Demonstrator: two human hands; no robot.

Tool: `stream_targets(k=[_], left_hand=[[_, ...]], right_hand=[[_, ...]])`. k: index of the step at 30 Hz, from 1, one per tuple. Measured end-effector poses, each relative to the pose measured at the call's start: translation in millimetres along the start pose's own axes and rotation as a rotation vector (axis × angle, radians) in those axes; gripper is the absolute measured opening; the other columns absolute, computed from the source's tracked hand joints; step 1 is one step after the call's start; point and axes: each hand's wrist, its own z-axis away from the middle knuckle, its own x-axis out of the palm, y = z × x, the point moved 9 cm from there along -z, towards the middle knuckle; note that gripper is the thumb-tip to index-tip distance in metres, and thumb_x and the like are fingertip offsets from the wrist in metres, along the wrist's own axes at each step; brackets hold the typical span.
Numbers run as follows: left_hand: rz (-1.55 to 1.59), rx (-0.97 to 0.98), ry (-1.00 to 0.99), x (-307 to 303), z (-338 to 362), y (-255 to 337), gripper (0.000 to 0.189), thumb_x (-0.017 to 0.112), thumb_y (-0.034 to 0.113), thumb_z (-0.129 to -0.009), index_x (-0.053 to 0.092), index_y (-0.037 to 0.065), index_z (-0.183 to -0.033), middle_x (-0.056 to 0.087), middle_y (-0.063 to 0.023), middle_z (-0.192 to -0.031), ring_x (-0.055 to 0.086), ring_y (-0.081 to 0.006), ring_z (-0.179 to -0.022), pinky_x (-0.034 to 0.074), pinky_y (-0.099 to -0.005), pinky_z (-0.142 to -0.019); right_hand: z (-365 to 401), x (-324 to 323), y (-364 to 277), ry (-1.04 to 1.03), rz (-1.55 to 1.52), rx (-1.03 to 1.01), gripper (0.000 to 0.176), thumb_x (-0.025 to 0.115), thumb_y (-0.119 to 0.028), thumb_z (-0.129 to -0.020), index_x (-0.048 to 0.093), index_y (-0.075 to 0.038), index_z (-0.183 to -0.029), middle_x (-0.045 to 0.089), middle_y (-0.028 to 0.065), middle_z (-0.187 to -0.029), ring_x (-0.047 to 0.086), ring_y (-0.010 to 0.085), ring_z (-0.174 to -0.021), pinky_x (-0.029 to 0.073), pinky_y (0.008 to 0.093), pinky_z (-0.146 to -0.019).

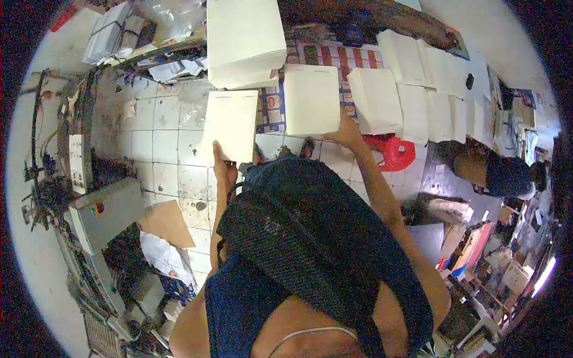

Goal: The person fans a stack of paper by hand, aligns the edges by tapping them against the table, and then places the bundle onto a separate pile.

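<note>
My left hand (223,170) is closed on the lower left edge of a cream paper pad (231,124), thumb on top and the other fingers hidden beneath. The pad has a short printed line near its top edge. My right hand (347,132) grips the lower right corner of a second cream paper stack (311,98), its thumb along the side. A tall stack of cream paper (245,39) rises just beyond the left pad. Right of my right hand stands another thick paper stack (376,98).
More paper stacks (409,59) line the right of the table, which has a patterned blue and red cover (271,110). A red plastic bag (391,152) hangs near the table edge. Brown cardboard (167,224) lies on the tiled floor (164,143) at left.
</note>
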Motion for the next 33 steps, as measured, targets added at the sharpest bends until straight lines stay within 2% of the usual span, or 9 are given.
stream_targets(k=[6, 12, 16, 18, 20, 25, 27, 30, 33], left_hand=[[-0.22, 0.191, -0.022, 9.1, 19.0, 12.6, 0.076, 0.064, 0.054, -0.084, 0.04, 0.009, -0.14, 0.049, -0.0073, -0.134, 0.046, -0.0224, -0.121, 0.039, -0.0385, -0.102], [-0.031, 0.037, 0.026, -25.0, -12.5, -11.1, 0.069, 0.065, 0.052, -0.085, 0.046, 0.006, -0.133, 0.055, -0.009, -0.123, 0.054, -0.0227, -0.111, 0.048, -0.0385, -0.089], [-0.495, 0.207, 0.047, -13.1, 2.8, 14.6, 0.047, 0.043, 0.024, -0.098, 0.036, 0.006, -0.141, 0.047, -0.0113, -0.139, 0.047, -0.0194, -0.124, 0.039, -0.0432, -0.105], [-0.203, 0.14, 0.202, 14.9, 33.9, 37.7, 0.043, 0.049, 0.021, -0.097, 0.044, 0.005, -0.137, 0.053, -0.0126, -0.133, 0.049, -0.0193, -0.121, 0.042, -0.0411, -0.101], [-0.301, 0.411, 0.171, 0.0, 35.1, 62.1, 0.051, 0.072, 0.03, -0.084, 0.055, 0.002, -0.123, 0.06, -0.0097, -0.119, 0.059, -0.02, -0.104, 0.048, -0.0347, -0.086], [-0.83, 0.793, 0.141, 85.4, 126.3, 167.4, 0.045, 0.078, 0.016, -0.078, 0.059, -0.001, -0.114, 0.064, -0.0138, -0.108, 0.06, -0.0173, -0.095, 0.048, -0.0307, -0.083], [-1.341, 0.673, 0.278, 132.6, 171.0, 193.0, 0.044, 0.079, 0.016, -0.074, 0.061, 0.002, -0.112, 0.064, -0.0167, -0.11, 0.063, -0.0223, -0.093, 0.049, -0.0327, -0.082], [-1.444, 1.018, -0.159, 157.9, 194.5, 193.8, 0.051, 0.077, 0.011, -0.066, 0.062, 0.005, -0.114, 0.063, -0.0168, -0.116, 0.062, -0.0277, -0.099, 0.049, -0.0366, -0.085], [-1.76, 1.332, -0.526, 199.9, 242.8, 179.3, 0.061, 0.073, 0.011, -0.059, 0.062, 0.006, -0.118, 0.062, -0.0151, -0.122, 0.06, -0.0319, -0.106, 0.047, -0.0401, -0.089]], right_hand=[[1.5, -0.3, -9.2, -0.071, -0.106, 0.078, 0.081, 0.081, -0.029, -0.06, 0.045, -0.003, -0.128, 0.062, 0.0188, -0.116, 0.06, 0.0338, -0.108, 0.047, 0.0424, -0.091], [2.1, -4.8, -16.0, -0.064, -0.043, 0.06, 0.085, 0.082, -0.031, -0.062, 0.042, -0.003, -0.132, 0.06, 0.0197, -0.12, 0.059, 0.0331, -0.111, 0.046, 0.0426, -0.094], [5.5, -19.8, -27.9, -0.014, -0.03, 0.004, 0.086, 0.084, -0.039, -0.064, 0.043, -0.002, -0.13, 0.056, 0.0197, -0.124, 0.056, 0.035, -0.114, 0.045, 0.0449, -0.097], [4.4, -36.6, -35.1, 0.125, 0.048, -0.06, 0.083, 0.083, -0.04, -0.068, 0.044, -0.003, -0.13, 0.057, 0.0185, -0.122, 0.056, 0.0339, -0.113, 0.045, 0.0443, -0.097], [5.7, -56.1, -42.1, 0.321, 0.147, -0.141, 0.077, 0.08, -0.04, -0.072, 0.045, -0.003, -0.13, 0.059, 0.0159, -0.12, 0.057, 0.0309, -0.113, 0.045, 0.042, -0.096], [7.0, 0.3, -113.7, -0.387, -0.609, -0.031, 0.046, 0.055, -0.016, -0.095, 0.04, -0.002, -0.136, 0.06, 0.0145, -0.123, 0.059, 0.0211, -0.109, 0.049, 0.0336, -0.09], [16.3, 47.8, -163.3, -0.783, -0.921, -0.048, 0.046, 0.048, -0.016, -0.098, 0.035, -0.004, -0.14, 0.056, 0.017, -0.13, 0.059, 0.0257, -0.111, 0.048, 0.0355, -0.093], [31.2, 114.2, -202.0, -0.868, -1.42, 0.79, 0.066, 0.052, -0.05, -0.092, 0.035, -0.006, -0.139, 0.053, 0.0173, -0.129, 0.056, 0.0354, -0.112, 0.046, 0.0493, -0.092], [8.7, 126.4, -218.0, -0.691, -1.447, 0.653, 0.062, 0.065, -0.045, -0.083, 0.042, -0.017, -0.133, 0.058, 0.0131, -0.114, 0.061, 0.0304, -0.099, 0.051, 0.0508, -0.082]])
